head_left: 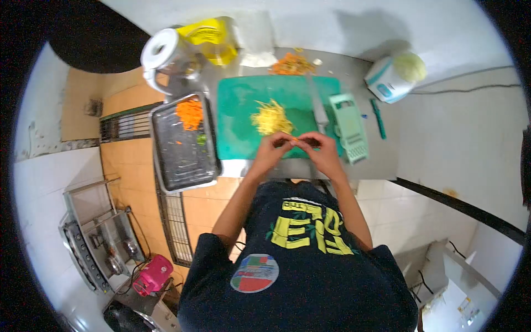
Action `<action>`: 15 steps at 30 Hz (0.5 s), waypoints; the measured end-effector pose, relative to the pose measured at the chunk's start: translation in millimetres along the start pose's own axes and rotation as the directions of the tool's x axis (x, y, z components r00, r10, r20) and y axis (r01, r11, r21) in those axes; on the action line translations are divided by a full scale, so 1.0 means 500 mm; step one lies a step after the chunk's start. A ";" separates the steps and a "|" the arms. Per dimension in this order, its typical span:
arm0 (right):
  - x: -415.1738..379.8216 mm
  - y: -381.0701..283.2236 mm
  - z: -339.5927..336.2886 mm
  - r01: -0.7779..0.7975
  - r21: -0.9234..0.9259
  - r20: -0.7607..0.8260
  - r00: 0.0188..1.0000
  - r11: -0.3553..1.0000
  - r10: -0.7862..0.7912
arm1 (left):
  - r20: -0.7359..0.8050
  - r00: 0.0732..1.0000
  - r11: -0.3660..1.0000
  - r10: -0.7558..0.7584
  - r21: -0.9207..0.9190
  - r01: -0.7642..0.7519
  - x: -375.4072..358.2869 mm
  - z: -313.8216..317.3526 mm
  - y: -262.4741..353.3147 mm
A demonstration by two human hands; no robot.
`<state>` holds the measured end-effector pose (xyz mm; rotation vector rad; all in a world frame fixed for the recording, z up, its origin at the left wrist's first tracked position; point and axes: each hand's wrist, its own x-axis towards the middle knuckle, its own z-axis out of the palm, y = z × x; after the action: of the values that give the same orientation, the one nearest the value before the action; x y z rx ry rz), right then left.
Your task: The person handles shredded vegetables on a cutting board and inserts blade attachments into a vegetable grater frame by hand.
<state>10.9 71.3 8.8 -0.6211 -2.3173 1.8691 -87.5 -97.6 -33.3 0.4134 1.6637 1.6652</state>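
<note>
My left hand point(272, 150) and my right hand point(321, 150) meet over the near edge of a green cutting board point(238, 119). Their fingertips pinch a small orange piece point(295, 139) that looks like carrot, mostly hidden by the fingers. Just beyond my left hand lies a pile of thin yellow shreds point(271, 117). A knife point(317, 102) rests on the board's right side, its handle end close to my right hand. Beside it a pale green grater point(349, 127) lies across the board's right edge.
On the left, a metal tray point(182, 163) carries orange shreds point(190, 114) and some green bits point(202, 139). Behind stand a white-lidded jug point(162, 50), a yellow bag point(213, 41) and a peelings heap point(292, 65). A dark green tool point(378, 118) and a white container point(387, 80) are at right.
</note>
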 end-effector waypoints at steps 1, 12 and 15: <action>-0.009 0.002 -0.029 -0.012 -0.016 0.026 1.000 1.000 0.012 | 0.016 0.999 0.999 -0.038 0.002 0.038 -0.001 0.024 0.001; -0.064 0.130 -0.329 -0.131 -0.128 -0.116 0.986 0.983 0.116 | -0.046 0.998 0.989 -0.050 0.137 0.056 0.039 0.300 0.001; -0.050 0.176 -0.390 -0.111 -0.131 -0.122 0.988 0.985 0.095 | -0.225 0.974 0.854 -0.023 0.502 0.136 0.034 0.343 0.023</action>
<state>119.4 254.4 -23.8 -0.8570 -2.3953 1.6742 15.2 38.7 -7.8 0.4219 2.2622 1.2129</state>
